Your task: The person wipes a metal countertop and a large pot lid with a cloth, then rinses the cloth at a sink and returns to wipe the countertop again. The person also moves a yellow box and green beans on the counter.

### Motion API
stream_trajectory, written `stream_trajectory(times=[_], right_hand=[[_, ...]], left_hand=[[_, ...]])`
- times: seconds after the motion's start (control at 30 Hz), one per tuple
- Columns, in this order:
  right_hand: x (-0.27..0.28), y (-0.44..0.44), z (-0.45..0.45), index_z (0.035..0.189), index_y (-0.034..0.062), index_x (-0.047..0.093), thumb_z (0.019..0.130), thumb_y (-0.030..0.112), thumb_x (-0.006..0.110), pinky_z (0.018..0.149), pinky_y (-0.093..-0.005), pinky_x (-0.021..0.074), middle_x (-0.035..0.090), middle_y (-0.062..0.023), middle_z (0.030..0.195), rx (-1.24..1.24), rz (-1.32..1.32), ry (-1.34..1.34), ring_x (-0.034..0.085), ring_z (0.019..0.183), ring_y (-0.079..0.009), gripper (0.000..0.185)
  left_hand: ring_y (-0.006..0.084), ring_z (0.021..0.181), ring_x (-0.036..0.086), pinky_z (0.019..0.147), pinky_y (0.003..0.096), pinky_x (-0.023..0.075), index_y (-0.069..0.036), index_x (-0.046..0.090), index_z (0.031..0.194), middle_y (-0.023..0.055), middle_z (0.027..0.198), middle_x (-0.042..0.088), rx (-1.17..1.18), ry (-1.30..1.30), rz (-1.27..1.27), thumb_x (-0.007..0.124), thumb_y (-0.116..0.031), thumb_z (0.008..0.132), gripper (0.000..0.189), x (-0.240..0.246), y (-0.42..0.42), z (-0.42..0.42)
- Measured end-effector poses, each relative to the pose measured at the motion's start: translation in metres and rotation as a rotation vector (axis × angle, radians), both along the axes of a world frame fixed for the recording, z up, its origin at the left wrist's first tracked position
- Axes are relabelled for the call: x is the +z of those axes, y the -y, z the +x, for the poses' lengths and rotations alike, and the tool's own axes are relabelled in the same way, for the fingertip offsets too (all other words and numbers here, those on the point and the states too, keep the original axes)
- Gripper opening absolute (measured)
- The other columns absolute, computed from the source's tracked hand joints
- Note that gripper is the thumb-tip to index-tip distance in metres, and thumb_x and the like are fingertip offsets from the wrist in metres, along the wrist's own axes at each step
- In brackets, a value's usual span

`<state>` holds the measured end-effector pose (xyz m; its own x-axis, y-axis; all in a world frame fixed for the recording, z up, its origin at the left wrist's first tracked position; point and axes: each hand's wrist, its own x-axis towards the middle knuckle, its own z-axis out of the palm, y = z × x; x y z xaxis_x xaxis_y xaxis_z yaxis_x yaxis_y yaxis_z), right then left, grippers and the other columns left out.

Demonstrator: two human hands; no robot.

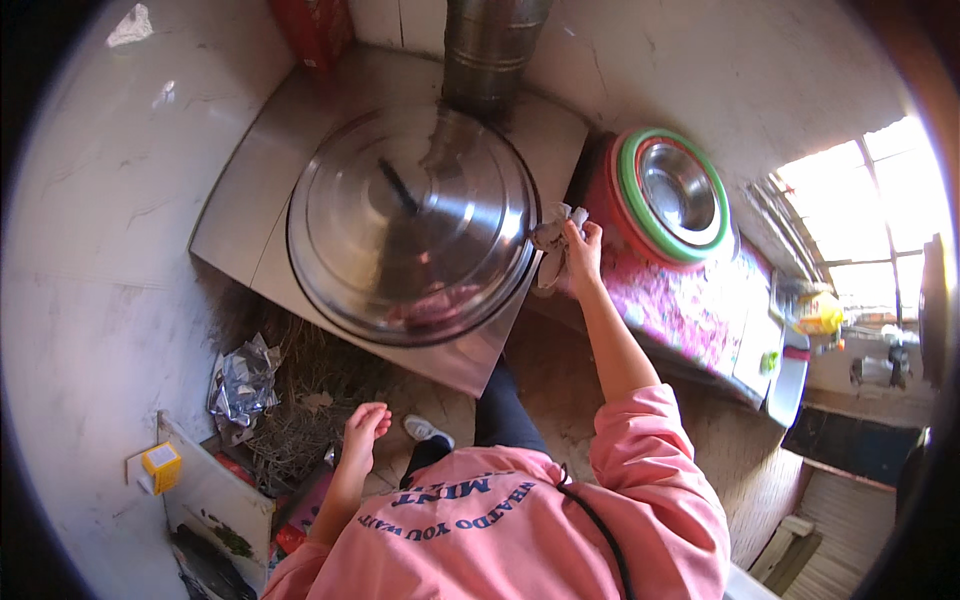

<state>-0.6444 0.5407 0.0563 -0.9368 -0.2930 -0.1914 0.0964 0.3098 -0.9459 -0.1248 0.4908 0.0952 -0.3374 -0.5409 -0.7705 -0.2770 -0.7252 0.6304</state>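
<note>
My right hand [586,251] grips a crumpled greyish cloth [553,229] at the right side of a large round metal lid [352,247]. The cloth is at the lid's rim or just beside it; I cannot tell whether they touch. A dark handle [398,186] stands near the middle of the shiny lid, which covers a big round pan or opening on a tiled stove top [244,217]. Whatever lies under the lid is hidden. Lower down, my left hand [364,433] hangs before my body with loosely bent fingers and nothing in it.
Behind the lid rises a metal stovepipe [491,56]. Nested basins with a green-rimmed one [628,176] and a steel bowl [679,187] sit on a flower-patterned counter cover [675,307] at right. Dry straw and twigs [296,442] and a silvery bag [247,379] lie below left.
</note>
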Motion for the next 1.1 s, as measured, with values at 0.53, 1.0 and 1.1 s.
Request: stream_trajectory(times=[0.53,1.0,1.1], right_hand=[[-0.104,0.118,-0.145,0.104,0.0073,0.07,0.087,0.014,0.063,0.094,-0.0461,0.047,0.058,-0.0182,0.118,0.535,0.457,-0.847,0.053,0.109,-0.0412,0.02],[-0.104,0.17,-0.196,0.102,0.007,0.073,0.085,0.012,0.068,0.085,-0.0437,0.0498,0.056,-0.0178,0.108,0.746,0.419,-0.701,0.058,0.099,-0.0361,0.019],[-0.088,0.207,-0.205,0.105,0.0151,0.074,0.088,0.016,0.065,0.086,-0.0424,0.0506,0.055,-0.0152,0.112,0.594,0.469,-0.612,0.054,0.106,-0.0341,0.019]], left_hand=[[0.0129,0.083,0.062,0.078,0.0258,0.0498,-0.006,0.065,0.103,0.0053,0.095,0.067,0.168,0.042,0.034,0.061,-0.017,0.097,0.013,0.038,-0.01,-0.201],[0.0218,0.097,0.059,0.086,0.0334,0.0467,-0.002,0.06,0.109,0.0104,0.106,0.061,-0.268,0.165,-1.125,0.063,-0.007,0.09,0.02,0.094,0.118,-0.294],[0.0331,0.111,0.051,0.095,0.0423,0.0428,-0.003,0.06,0.114,0.016,0.117,0.056,-0.327,0.286,-1.301,0.066,-0.007,0.085,0.03,0.087,0.169,-0.314]])
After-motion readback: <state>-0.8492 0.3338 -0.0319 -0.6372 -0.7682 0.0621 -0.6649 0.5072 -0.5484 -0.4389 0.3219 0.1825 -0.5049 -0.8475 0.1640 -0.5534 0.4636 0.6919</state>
